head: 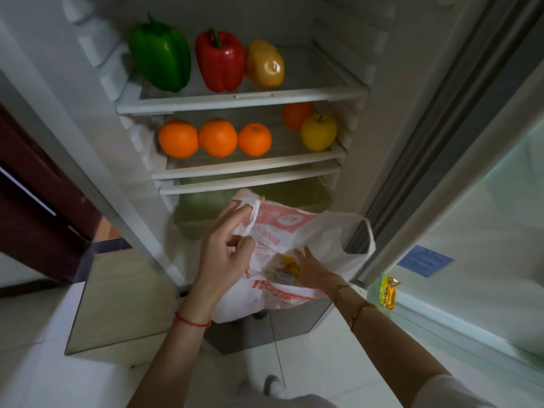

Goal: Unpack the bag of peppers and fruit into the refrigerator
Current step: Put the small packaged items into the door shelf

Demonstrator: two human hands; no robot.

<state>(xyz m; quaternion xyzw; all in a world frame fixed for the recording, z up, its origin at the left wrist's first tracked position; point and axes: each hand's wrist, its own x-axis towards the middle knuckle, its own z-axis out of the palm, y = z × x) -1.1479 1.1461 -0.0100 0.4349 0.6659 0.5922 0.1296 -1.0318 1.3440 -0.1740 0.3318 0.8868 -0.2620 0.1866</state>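
Nearest, the left hand [223, 254] has one loop handle of a thin white plastic bag with red print [282, 231] pinched tight between its curled fingers, holding the bag up in front of the open refrigerator's lowest part. The right hand [313, 270] lies flat, fingers spread, inside the bag's mouth, gripping nothing; just beside its fingertips sits a small yellow-and-grey item, too blurred to name. The bag's other handle [363, 237] sags free toward the door side.

Behind the bag is a pale green crisper drawer [203, 210]. On the lower glass shelf [250, 166], three oranges [217, 138] line the front edge from the left, with a fourth orange [297, 113] behind a yellow apple [318, 131] at the right end. On the upper shelf [241, 101], a green bell pepper [162, 55], a red bell pepper [220, 60] and a yellow bell pepper [265, 63] fill the left and middle; its right half lies bare.
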